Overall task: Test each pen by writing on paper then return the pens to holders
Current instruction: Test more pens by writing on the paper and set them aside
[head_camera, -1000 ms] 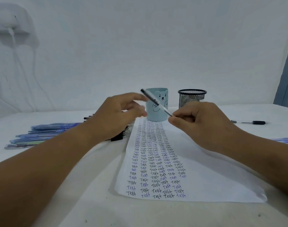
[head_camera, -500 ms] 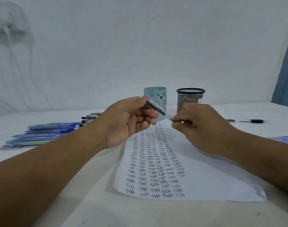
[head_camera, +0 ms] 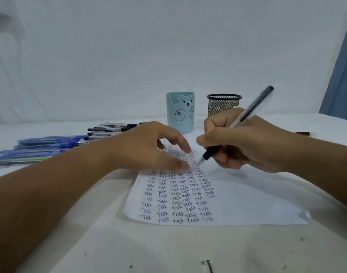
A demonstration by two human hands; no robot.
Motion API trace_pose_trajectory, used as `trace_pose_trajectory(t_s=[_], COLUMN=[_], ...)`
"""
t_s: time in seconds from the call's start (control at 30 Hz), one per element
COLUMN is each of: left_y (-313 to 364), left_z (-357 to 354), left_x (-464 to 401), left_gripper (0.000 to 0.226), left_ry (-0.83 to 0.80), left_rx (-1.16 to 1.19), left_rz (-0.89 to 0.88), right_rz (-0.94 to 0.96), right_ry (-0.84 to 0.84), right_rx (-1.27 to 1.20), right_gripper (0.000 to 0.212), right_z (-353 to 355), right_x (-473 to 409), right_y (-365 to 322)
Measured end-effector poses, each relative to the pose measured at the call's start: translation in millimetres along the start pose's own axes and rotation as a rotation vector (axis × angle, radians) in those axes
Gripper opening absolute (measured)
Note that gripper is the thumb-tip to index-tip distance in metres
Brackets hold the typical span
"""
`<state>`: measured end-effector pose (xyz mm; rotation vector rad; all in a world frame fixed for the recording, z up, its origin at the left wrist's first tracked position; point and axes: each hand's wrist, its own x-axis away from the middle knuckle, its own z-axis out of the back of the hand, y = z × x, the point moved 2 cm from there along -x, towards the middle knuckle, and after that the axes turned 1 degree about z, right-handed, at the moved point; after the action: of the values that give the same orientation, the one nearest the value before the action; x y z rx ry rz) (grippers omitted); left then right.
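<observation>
Right hand (head_camera: 247, 142) holds a clear-barrelled pen (head_camera: 237, 125) in a writing grip, fingers curled round the dark lower section, tip down at or just above the paper (head_camera: 257, 203); contact cannot be told through the blur. Barrel slants up to the far right, which suits writing.

Left hand (head_camera: 149, 148) lies over the paper's far-left part, fingers loosely spread and holding nothing; likely there to pin the sheet while the pen writes.

Paper lies mid-desk, its left half filled with columns of "Test"; the right half is blank and gives open room for more marks. Its near edge sits well back from the desk (head_camera: 168, 253) front.

Teal bear holder (head_camera: 179, 113) and black mesh holder (head_camera: 224, 103) stand at the far end of the sheet, both apparently empty.

Piled pens (head_camera: 50, 146) lie far left, near the desk's left edge. A lone pen (head_camera: 302, 133) lies far right, mostly hidden by the right wrist.

Judgement: testing stage; no pens returned yet.
</observation>
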<state>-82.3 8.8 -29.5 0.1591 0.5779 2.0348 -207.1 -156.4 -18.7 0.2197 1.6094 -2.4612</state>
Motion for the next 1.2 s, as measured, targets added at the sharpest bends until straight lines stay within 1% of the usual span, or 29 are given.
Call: trace_pose_trajectory(t_s=[0.03,0.07,0.13,0.23,0.3,0.4,0.6,0.77,1.0,1.2], left_y=[-1,-1,-4,-6,-7,-8,-6,-2,-4,-6], left_z=[0,-1,-2,-3,-3,-4,-5,-6,-6,-6], left_x=[0,0,-1,-3,-4,-4,-4,-4,-4,-5], left_gripper=[0.051,0.058,0.058,0.056,0.060,0.064,0.054,0.047,0.051,0.052], left_ry=[-0.056,-0.099,-0.137,-0.146,-0.150,-0.150,-0.144,-0.129,-0.132,-0.138], left_rx=[-0.013,-0.009,0.012,0.039,0.036,0.035,0.055,0.076,0.057,0.059], left_rz=[0.011,0.003,-0.038,-0.079,-0.071,-0.068,-0.142,-0.169,-0.164,-0.158], right_rz=[-0.013,-0.033,-0.063,-0.042,-0.002,0.040,0.036,0.041,0.028,0.037], right_ry=[-0.046,-0.075,-0.126,-0.165,-0.149,-0.114,-0.102,-0.110,-0.134,-0.121], right_rx=[-0.030,-0.050,-0.080,-0.102,-0.079,-0.037,0.015,0.038,0.035,0.051], right_gripper=[0.033,0.033,0.029,0.028,0.034,0.052,0.050,0.048,0.050,0.049], right_z=[-4,-8,-12,-14,-17,-22,-22,-22,-23,-23], right_x=[0,1,3,5,6,7,7,6,8,6], right_y=[3,6,10,13,12,12,13,15,14,13])
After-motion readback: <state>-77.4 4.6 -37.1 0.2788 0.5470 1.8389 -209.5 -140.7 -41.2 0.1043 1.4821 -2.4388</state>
